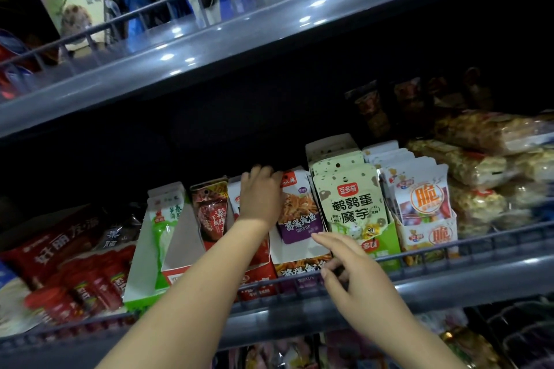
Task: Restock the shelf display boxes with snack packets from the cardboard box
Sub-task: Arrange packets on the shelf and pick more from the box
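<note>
Snack packets point(299, 204) stand in display boxes point(295, 252) behind the shelf's front rail point(449, 252). Nearest, the right hand point(349, 272) hovers there, fingers relaxed, holding nothing. Farther, the left hand point(260, 195) curls over packet tops; grip unclear.

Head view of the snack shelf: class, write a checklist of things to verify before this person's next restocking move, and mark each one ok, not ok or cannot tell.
1. Left hand has reached the display boxes: ok, it rests over packets next to the purple-labelled packet.
2. Left hand holds a packet to place: cannot tell, its fingers curl out of view.
3. Right hand is free: ok, fingers relaxed near the shelf rail, holding nothing.
4. Green display box is full: ok, packets are stacked tight.
5. White display box has room: ok, a gap shows beside its packet.
6. Cardboard supply box within reach: cannot tell, not in view.
</note>
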A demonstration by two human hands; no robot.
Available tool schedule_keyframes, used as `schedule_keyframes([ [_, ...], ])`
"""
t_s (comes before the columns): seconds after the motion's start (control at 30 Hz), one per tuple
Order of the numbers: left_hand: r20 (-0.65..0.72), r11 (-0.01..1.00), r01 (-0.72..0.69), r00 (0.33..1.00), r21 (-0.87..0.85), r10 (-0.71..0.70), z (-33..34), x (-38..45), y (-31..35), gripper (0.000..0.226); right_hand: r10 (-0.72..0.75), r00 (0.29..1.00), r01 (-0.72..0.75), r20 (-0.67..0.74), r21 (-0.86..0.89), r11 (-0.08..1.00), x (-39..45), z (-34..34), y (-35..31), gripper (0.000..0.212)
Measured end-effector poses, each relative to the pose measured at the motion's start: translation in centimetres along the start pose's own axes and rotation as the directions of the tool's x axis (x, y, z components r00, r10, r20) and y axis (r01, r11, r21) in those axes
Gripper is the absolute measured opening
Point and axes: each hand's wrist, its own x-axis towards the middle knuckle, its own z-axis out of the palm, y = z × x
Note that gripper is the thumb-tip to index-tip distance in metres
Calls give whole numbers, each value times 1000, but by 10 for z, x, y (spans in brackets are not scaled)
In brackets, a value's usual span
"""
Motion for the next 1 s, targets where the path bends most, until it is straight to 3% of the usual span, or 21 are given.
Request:
schedule_keyframes([
  [0.23,-13,998,7,1000,-61,-7,2,-12,-6,53,-8,1000,8,2,-30,1000,-1,0,0,53],
  [0.4,-124,964,31,990,-265,-66,-7,-34,0,46,-38,999,37,-22,-37,999,-5,2,0,49],
  [0.6,-256,891,-36,962,-452,-91,-29,-109,21,34,-103,991,94,-90,-102,990,-36,0,-4,42],
  [0.8,-179,783,31,967,-621,-180,-27,-206,46,37,4,1000,-9,-30,-181,983,-95,6,0,34],
  [1.0,108,686,245,965,-686,-237,18,-319,78,35,214,975,-198,68,-187,962,-164,39,28,31],
])
